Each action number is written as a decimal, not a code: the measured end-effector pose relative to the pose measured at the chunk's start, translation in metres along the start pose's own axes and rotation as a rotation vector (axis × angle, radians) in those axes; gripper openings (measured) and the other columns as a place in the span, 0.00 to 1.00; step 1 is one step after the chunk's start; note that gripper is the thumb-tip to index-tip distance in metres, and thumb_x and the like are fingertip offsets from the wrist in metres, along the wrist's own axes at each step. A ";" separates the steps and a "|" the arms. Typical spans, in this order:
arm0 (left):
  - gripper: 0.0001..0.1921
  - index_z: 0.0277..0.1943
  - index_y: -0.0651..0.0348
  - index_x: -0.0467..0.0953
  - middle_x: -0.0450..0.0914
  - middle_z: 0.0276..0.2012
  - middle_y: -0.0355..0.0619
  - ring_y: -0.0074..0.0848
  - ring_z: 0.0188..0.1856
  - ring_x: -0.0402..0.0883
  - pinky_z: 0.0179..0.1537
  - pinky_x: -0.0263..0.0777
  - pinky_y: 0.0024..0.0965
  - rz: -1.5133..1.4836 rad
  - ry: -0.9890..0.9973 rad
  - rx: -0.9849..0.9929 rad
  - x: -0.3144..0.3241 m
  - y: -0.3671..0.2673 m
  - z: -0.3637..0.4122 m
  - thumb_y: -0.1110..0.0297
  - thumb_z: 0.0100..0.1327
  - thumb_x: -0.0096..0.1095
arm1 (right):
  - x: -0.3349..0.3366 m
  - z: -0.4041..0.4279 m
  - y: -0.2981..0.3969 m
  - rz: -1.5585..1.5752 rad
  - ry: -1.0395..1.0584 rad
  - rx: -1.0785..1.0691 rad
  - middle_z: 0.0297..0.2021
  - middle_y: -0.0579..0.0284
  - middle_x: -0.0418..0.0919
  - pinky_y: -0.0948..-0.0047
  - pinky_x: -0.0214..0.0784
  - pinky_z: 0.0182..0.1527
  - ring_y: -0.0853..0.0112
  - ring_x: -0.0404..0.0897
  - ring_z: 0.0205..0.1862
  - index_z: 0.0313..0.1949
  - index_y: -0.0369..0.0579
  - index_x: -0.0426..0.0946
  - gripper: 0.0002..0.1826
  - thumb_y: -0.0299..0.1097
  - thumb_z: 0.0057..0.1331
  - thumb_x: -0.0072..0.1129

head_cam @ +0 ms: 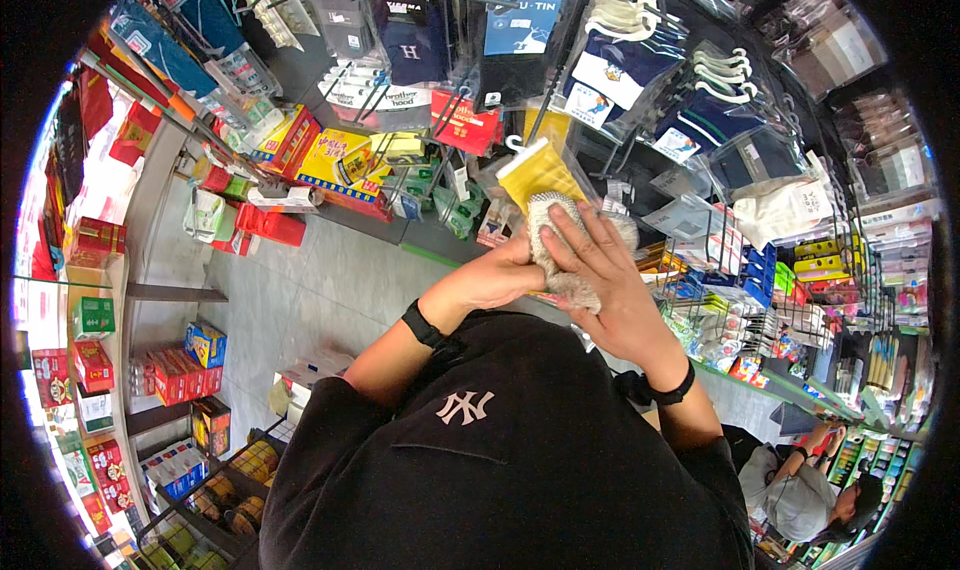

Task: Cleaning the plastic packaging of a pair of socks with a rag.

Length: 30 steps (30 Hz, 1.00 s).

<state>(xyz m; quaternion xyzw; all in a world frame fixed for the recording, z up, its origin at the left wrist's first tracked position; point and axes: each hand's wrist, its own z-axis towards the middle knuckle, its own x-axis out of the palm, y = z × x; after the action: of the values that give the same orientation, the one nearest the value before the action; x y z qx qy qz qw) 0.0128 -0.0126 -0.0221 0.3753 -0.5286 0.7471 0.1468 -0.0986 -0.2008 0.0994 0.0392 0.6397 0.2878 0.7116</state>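
Observation:
In front of my chest is a plastic-wrapped packet [541, 171] with a yellow card and a white hook at its top. My left hand [501, 270] is closed at the packet's lower left edge, and its fingertips are partly hidden. A greyish-white textured cloth [551, 228] lies over the lower part of the packet. My right hand [600, 270] presses flat on this cloth with the fingers stretched out. The cloth's fluffy lower end [576, 291] shows between both hands. What lies beneath the cloth is hidden.
Packaged socks [411, 37] and hanging garments [611, 67] fill the wall rack ahead. Yellow boxes [337, 161] stand on the low shelf at left. Wire baskets with goods [750, 300] are at right. A person in grey [799, 487] is at the lower right.

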 end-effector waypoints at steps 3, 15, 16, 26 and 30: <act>0.25 0.76 0.63 0.71 0.78 0.69 0.50 0.37 0.71 0.78 0.69 0.76 0.42 0.201 0.153 -0.157 -0.004 -0.005 0.000 0.77 0.78 0.60 | 0.000 0.004 -0.004 0.070 -0.012 -0.031 0.86 0.57 0.56 0.41 0.41 0.85 0.46 0.50 0.87 0.81 0.58 0.68 0.36 0.52 0.77 0.58; 0.28 0.77 0.66 0.60 0.72 0.71 0.46 0.27 0.72 0.69 0.74 0.63 0.36 0.738 0.206 -0.028 0.040 0.009 0.030 0.71 0.81 0.61 | -0.027 0.051 -0.048 0.025 -0.125 0.126 0.60 0.41 0.83 0.47 0.67 0.70 0.43 0.78 0.65 0.58 0.44 0.83 0.21 0.47 0.79 0.58; 0.27 0.76 0.66 0.61 0.73 0.70 0.46 0.26 0.72 0.70 0.74 0.64 0.36 0.659 0.202 -0.050 0.042 0.009 0.030 0.70 0.81 0.61 | -0.024 0.054 -0.050 -0.003 -0.278 0.038 0.47 0.37 0.86 0.47 0.74 0.57 0.39 0.82 0.52 0.51 0.40 0.84 0.22 0.48 0.81 0.56; 0.30 0.79 0.65 0.59 0.79 0.65 0.42 0.26 0.68 0.75 0.69 0.70 0.35 0.547 0.200 -0.068 0.031 0.008 0.021 0.74 0.81 0.61 | -0.037 0.034 -0.101 0.102 -0.452 0.485 0.29 0.37 0.85 0.51 0.77 0.38 0.42 0.87 0.34 0.41 0.34 0.85 0.22 0.45 0.80 0.59; 0.36 0.83 0.62 0.53 0.72 0.73 0.46 0.28 0.72 0.72 0.71 0.70 0.35 0.541 -0.003 -0.132 0.019 -0.008 0.014 0.75 0.79 0.63 | -0.034 -0.004 -0.083 0.328 -0.485 0.494 0.44 0.46 0.89 0.65 0.78 0.50 0.61 0.88 0.44 0.54 0.36 0.81 0.13 0.24 0.74 0.53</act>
<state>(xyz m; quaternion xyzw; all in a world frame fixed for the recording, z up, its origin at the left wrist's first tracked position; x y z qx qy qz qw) 0.0107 -0.0251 -0.0004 0.2113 -0.6574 0.7225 -0.0347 -0.0733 -0.2871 0.0935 0.3781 0.4883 0.2172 0.7559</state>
